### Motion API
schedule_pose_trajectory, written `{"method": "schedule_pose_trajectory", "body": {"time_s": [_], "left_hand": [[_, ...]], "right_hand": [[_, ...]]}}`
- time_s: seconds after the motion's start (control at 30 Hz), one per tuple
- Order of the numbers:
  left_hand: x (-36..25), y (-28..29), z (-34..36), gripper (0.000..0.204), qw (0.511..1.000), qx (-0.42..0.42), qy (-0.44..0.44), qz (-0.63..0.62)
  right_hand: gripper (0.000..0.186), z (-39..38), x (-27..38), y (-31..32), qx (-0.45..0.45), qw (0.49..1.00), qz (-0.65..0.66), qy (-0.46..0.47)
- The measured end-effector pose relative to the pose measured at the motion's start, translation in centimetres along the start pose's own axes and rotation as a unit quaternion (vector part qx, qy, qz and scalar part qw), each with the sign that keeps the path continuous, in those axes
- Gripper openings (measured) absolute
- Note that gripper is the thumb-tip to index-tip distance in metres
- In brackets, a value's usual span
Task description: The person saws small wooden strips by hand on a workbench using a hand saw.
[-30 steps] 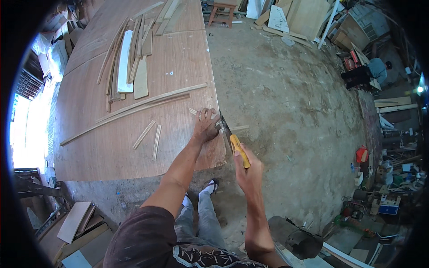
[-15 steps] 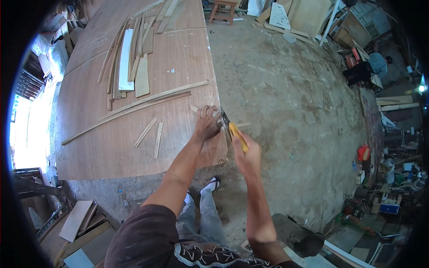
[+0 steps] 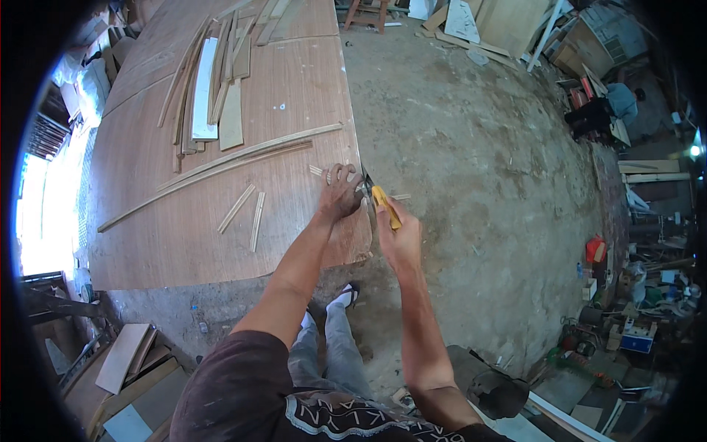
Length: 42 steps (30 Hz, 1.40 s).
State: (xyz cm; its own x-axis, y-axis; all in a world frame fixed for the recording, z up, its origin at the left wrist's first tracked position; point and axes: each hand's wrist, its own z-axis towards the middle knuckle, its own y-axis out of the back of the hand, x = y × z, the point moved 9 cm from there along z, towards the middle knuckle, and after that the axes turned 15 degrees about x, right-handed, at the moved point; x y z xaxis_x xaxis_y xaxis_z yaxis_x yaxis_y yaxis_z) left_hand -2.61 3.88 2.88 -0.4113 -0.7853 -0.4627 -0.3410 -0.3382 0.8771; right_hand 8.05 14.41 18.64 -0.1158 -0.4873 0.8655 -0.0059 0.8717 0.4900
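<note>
My left hand (image 3: 339,193) bears down with bent fingers on a thin wooden strip (image 3: 314,169) at the right edge of a large wood-veneer panel (image 3: 140,243); the strip's other end juts past the edge. My right hand (image 3: 398,237) grips the yellow handle of a handsaw (image 3: 383,200), whose dark blade lies at the strip beside my left hand, partly hidden. Two short strips (image 3: 236,208) lie left of my hands, and two long strips (image 3: 221,163) lie beyond them.
Loose boards and a white board (image 3: 202,88) lie farther up the panel. A wooden stool (image 3: 364,15) and leaning sheets (image 3: 501,22) stand beyond the concrete floor (image 3: 486,169). A person (image 3: 622,103) is at upper right. Tools and clutter (image 3: 637,339) line the right; offcuts (image 3: 121,353) lie lower left.
My right hand and the saw have moved forward, away from my body, along the panel's edge. My left hand stays on the strip. The whole view has shifted slightly.
</note>
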Motion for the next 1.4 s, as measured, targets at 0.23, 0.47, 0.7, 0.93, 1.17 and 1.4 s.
{"method": "schedule_pose_trajectory", "body": {"time_s": [0.23, 0.47, 0.7, 0.93, 1.17, 1.4], "left_hand": [[1.8, -0.6, -0.2, 0.032, 1.000, 0.026, 0.018, 0.003], [2.8, -2.6, -0.5, 0.031, 0.998, -0.048, 0.029, 0.028], [2.9, -0.5, 0.3, 0.032, 0.999, 0.021, 0.037, 0.016], [2.6, -0.3, 0.7, 0.033, 0.999, 0.003, 0.040, 0.015], [2.0, -0.3, 0.2, 0.035, 0.999, 0.018, 0.035, 0.022], [2.0, -0.3, 0.6, 0.040, 0.999, 0.006, 0.021, 0.024]], "right_hand": [[0.041, -4.4, 1.9, 0.8, -0.004, 1.000, -0.011, 0.023], [0.041, -4.0, -0.3, 0.8, 0.036, 0.998, -0.005, -0.055], [0.041, -6.3, -0.2, 2.0, -0.020, 1.000, -0.004, 0.014], [0.043, -5.3, -1.0, 1.8, 0.006, 0.999, 0.018, -0.031], [0.043, -3.4, 0.2, 1.4, -0.022, 0.999, -0.011, 0.034], [0.045, -2.9, 0.6, 1.3, 0.024, 0.999, 0.010, -0.043]]}}
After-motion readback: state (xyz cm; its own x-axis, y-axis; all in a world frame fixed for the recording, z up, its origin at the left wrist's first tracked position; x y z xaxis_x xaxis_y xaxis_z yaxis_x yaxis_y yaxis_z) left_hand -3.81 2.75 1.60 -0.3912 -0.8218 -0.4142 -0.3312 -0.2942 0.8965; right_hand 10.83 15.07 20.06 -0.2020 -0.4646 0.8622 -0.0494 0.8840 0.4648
